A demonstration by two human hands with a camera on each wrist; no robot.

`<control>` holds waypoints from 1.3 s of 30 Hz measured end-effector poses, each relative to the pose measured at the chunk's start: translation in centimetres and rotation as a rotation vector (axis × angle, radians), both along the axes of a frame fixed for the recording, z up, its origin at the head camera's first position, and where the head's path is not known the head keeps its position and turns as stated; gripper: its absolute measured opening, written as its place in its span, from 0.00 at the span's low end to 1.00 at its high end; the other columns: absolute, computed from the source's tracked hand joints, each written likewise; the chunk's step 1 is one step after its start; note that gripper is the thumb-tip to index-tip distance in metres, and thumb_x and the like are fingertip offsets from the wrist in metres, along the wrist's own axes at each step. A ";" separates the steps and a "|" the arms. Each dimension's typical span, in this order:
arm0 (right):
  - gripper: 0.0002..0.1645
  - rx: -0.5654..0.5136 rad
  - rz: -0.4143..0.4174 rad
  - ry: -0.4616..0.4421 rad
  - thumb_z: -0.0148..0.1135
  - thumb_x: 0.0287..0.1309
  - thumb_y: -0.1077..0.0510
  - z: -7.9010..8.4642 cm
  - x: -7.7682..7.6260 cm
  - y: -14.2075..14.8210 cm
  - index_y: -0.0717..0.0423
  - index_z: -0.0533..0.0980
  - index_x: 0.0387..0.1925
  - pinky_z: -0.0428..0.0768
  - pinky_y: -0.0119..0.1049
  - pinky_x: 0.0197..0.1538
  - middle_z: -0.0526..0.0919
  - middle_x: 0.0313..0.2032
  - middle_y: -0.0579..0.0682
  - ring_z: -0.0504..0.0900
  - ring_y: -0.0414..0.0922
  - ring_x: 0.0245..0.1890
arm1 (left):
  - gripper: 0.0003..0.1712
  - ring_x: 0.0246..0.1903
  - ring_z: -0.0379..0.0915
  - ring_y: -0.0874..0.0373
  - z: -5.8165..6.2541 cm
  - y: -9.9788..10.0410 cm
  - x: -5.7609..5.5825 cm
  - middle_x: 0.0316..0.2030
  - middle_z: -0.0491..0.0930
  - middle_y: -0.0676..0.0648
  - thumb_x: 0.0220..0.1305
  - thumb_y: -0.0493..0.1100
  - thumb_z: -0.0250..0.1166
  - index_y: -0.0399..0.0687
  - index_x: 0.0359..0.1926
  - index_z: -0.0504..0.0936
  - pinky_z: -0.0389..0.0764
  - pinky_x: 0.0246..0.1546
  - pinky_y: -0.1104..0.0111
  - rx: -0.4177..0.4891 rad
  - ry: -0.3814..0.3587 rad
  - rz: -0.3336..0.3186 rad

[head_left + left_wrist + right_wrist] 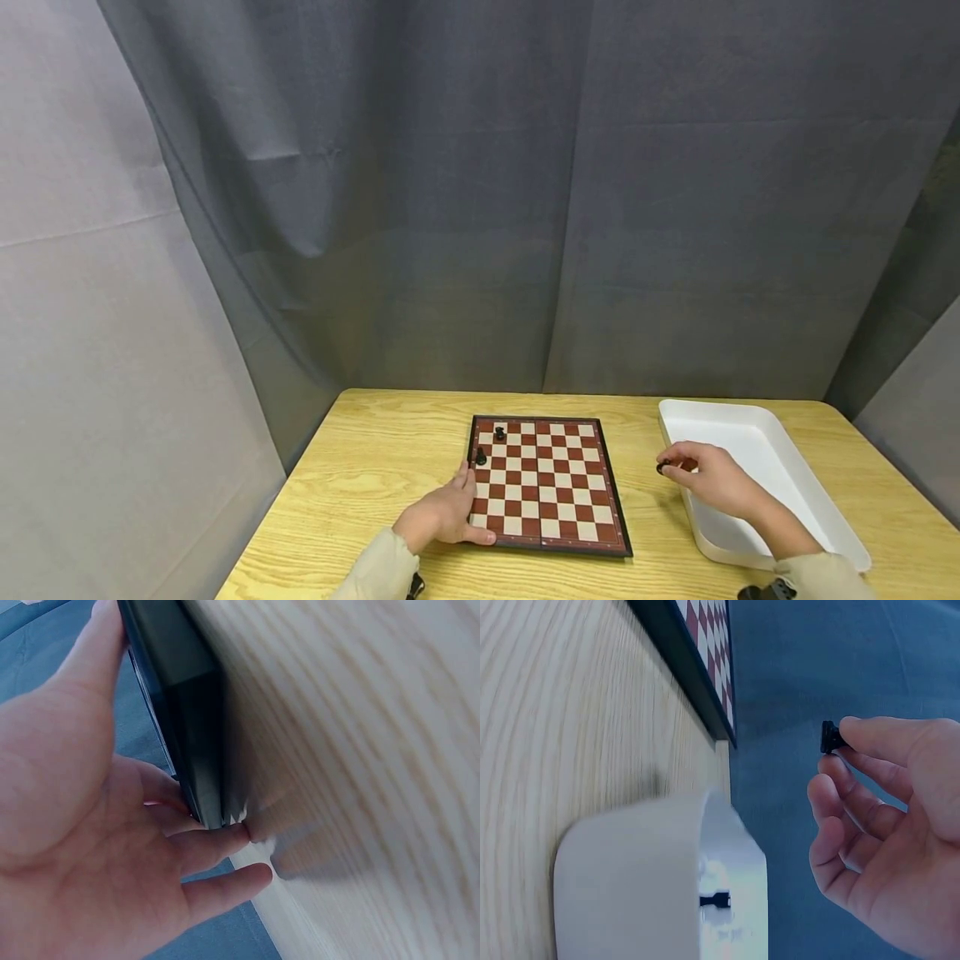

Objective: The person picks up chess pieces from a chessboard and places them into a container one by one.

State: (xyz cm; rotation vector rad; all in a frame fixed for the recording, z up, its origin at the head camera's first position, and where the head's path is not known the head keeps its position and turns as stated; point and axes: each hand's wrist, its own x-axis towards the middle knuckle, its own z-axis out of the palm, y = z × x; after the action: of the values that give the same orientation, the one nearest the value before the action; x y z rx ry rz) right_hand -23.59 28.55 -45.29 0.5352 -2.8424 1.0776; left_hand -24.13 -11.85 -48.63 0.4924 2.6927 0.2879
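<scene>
A chessboard [558, 500] with red-brown and cream squares lies on the table. Two black chess pieces are on its far left part: one piece [499, 433] farther back, another piece [481, 456] at the left edge. My left hand [447, 508] spans the near left corner, its thumb along the near side and its fairly straight fingers against the left side. To the right of the board, my right hand [708, 477] pinches a small black chess piece [831, 738] between thumb and fingertips, raised near the tray's left rim. The piece's base faces outward; its top is hidden in the fingers.
A white tray [817, 508] stands on the table to the right, under my right forearm. Inside it lies a dark chess piece [716, 900], visible in the right wrist view. Grey curtains [480, 208] hang behind the wooden table [360, 467] and at both sides.
</scene>
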 end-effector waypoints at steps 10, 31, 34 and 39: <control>0.07 0.029 -0.063 -0.064 0.61 0.61 0.58 -0.3 0.7 2.6 0.57 0.80 0.39 0.74 0.33 0.29 0.80 0.32 0.47 0.76 0.40 0.30 | 0.63 0.69 0.49 0.47 0.0 0.0 0.0 0.73 0.39 0.39 0.50 0.70 0.63 0.36 0.73 0.47 0.65 0.61 0.60 0.006 -0.020 0.006; 0.06 0.133 -0.118 -0.020 0.64 0.58 0.59 -1.5 0.8 6.7 0.56 0.81 0.36 0.74 0.33 0.31 0.80 0.30 0.43 0.76 0.37 0.29 | 0.63 0.68 0.49 0.47 -0.1 0.0 0.0 0.73 0.40 0.39 0.49 0.70 0.63 0.36 0.73 0.48 0.65 0.61 0.60 -0.002 -0.010 0.012; 0.06 0.142 -0.126 -0.028 0.63 0.57 0.60 -1.6 0.8 7.0 0.56 0.81 0.36 0.75 0.33 0.31 0.80 0.30 0.43 0.76 0.37 0.29 | 0.63 0.69 0.49 0.47 -0.2 0.1 -0.1 0.73 0.40 0.39 0.49 0.70 0.63 0.36 0.73 0.48 0.65 0.61 0.60 -0.005 -0.006 0.010; 0.06 0.137 -0.121 -0.027 0.64 0.57 0.59 -1.6 0.8 7.2 0.57 0.81 0.36 0.75 0.33 0.30 0.80 0.30 0.44 0.76 0.38 0.29 | 0.63 0.68 0.50 0.47 -0.2 0.0 -0.1 0.73 0.40 0.39 0.49 0.70 0.64 0.36 0.73 0.48 0.66 0.61 0.60 -0.005 -0.004 0.007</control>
State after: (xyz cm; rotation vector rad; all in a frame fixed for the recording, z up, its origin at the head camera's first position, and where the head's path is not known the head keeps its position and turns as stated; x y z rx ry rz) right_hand -22.81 35.77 -46.87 0.3537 -2.9432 0.8822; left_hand -24.26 -11.84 -48.87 0.4800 2.6915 0.2831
